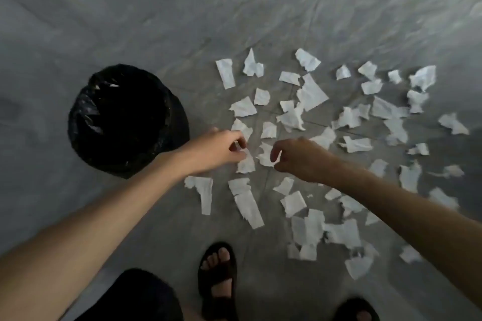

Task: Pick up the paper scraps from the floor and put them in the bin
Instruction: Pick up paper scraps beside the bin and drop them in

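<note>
Left hand: the left hand [216,150] reaches down over the floor, fingers curled in toward the thumb around the top edge of a white scrap [246,163] that lies just beneath it; whether the scrap is actually pinched cannot be told.
Right hand: the right hand [300,156] hangs just beside the left one, thumb and fingers closed narrowly on the edge of a crumpled scrap [266,155].
Paper scraps: many torn white pieces [313,91] lie scattered over the grey floor [234,8], spreading from between the hands out to the right and down toward the feet.
Long strips: two longer pieces [204,191] and [249,207] lie below the left hand, near the forearm.
Bin: a round bin lined with a black bag [125,117] stands upright to the left of the scraps, close to the left wrist; its inside is too dark to read.
Feet: two feet in dark sandals [219,276] stand at the lower edge, the scraps just ahead of them.
</note>
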`<action>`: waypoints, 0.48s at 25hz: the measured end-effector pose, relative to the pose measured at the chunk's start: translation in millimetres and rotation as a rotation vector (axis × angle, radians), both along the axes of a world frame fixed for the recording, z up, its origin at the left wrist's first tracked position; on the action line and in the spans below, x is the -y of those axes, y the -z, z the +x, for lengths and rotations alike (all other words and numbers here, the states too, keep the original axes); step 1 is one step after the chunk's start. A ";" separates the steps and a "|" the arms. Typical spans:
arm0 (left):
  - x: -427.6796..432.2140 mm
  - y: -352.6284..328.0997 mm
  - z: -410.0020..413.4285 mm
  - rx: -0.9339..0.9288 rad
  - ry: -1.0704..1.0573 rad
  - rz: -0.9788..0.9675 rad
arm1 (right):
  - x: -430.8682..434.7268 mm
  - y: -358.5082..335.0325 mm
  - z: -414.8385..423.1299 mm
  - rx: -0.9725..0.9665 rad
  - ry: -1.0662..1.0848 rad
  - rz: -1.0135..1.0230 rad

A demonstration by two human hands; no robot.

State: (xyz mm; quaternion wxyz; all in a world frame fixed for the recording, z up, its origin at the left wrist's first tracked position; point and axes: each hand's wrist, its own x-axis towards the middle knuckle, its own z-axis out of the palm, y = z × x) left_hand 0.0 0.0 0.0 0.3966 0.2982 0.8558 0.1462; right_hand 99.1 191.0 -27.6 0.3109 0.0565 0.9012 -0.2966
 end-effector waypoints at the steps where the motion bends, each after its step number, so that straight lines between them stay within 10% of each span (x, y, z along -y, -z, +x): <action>1: 4.7 16.4 -2.9 -0.004 -0.002 -0.002 | 9.7 23.1 -3.7 0.014 -0.047 0.009; 12: 109.4 189.0 58.0 -0.211 0.006 -0.225 | 114.1 203.5 22.4 -0.170 -0.339 0.196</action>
